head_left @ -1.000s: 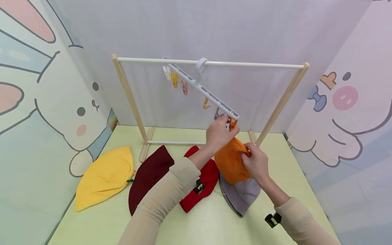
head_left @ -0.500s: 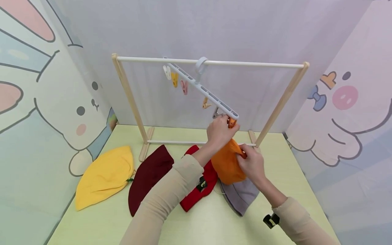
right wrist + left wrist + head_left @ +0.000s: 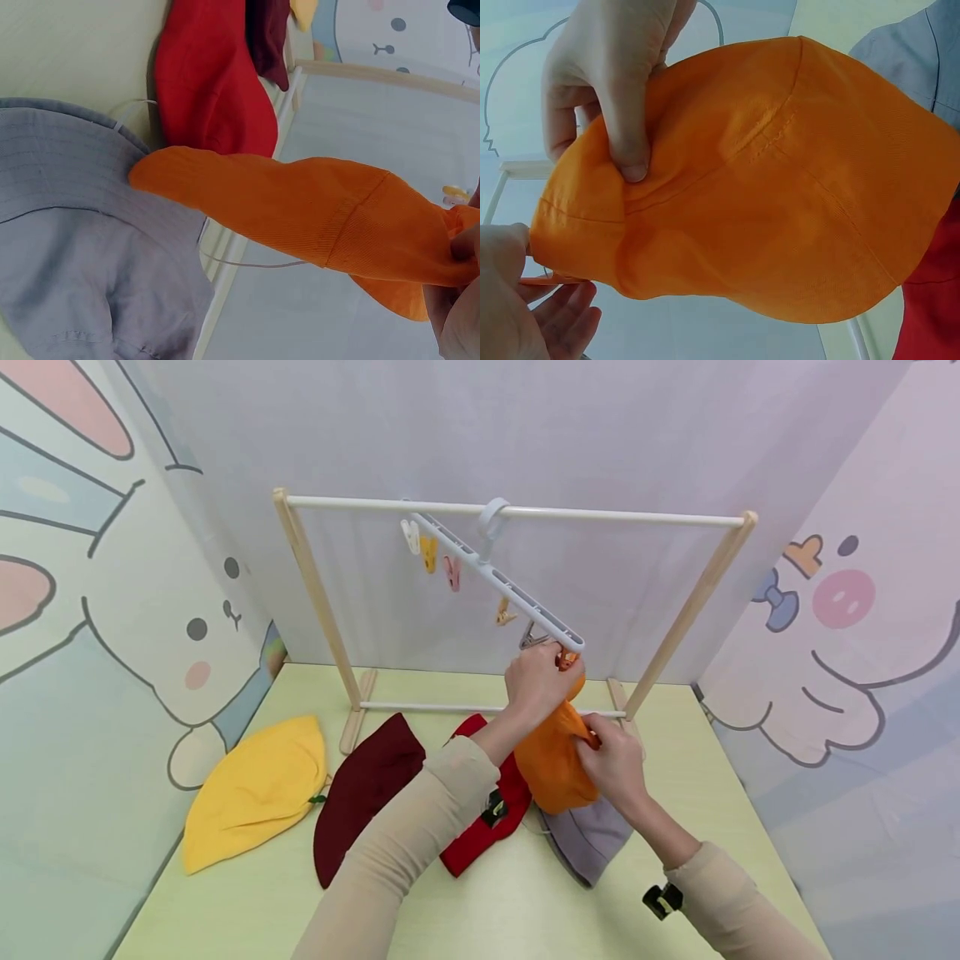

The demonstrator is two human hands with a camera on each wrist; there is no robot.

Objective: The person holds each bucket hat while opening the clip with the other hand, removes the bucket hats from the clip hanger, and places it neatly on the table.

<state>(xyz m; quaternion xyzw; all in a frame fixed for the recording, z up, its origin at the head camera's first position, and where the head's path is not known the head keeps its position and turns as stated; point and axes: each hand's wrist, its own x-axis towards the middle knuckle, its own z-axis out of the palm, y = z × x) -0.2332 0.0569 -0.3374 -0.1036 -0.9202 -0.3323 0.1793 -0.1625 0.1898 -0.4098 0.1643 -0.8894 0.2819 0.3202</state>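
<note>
My left hand (image 3: 542,681) is raised to the low end of the white clip hanger (image 3: 495,581), which hangs tilted from the rail of the wooden drying rack (image 3: 517,513). Its fingers are curled around the orange clip (image 3: 567,658) there and the top edge of the orange hat (image 3: 553,760). My right hand (image 3: 613,760) pinches the same hat lower down at its right edge, thumb pressed into the fabric; the left wrist view shows that thumb (image 3: 630,142) lying flat over a fold near the brim. So both my hands are closed on the orange hat, which hangs in the air between them, just in front of the rack's lower crossbar and above the table (image 3: 510,902).

Below the orange hat, a grey hat (image 3: 588,843) lies flat on the table, its crown partly under the hanging fabric. Just left of it lies a red hat (image 3: 487,835), partly hidden by my left forearm. Beside that is a dark maroon hat (image 3: 363,793), and further left, near the table's edge, a yellow hat (image 3: 255,789). Other small clips hang along the upper part of the hanger: a white one, a yellow clip (image 3: 428,553) and a pink clip (image 3: 452,572), with a pale orange one further down.
</note>
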